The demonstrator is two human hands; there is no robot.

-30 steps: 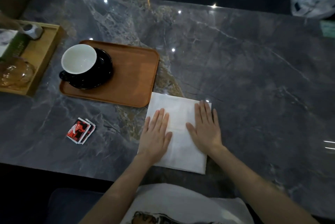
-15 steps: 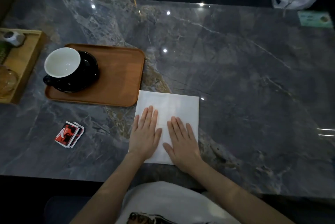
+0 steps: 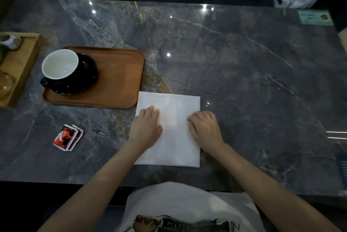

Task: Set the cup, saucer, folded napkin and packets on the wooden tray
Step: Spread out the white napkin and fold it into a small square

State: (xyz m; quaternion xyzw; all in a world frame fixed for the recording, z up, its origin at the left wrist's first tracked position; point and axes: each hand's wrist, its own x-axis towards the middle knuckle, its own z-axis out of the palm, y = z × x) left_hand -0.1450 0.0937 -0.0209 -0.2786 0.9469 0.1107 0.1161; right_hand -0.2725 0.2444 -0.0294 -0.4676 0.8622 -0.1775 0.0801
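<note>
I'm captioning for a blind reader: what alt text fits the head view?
Both hands, left hand and right hand, press a white napkin on a marble table. A cup on its saucer sits on the wooden tray; packets lie off it.

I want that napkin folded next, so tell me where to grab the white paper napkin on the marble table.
Take the white paper napkin by its right edge, where the right hand already curls. It lies flat on the grey marble table, so pinch the edge up from the right; the left hand pins the other side.
</note>
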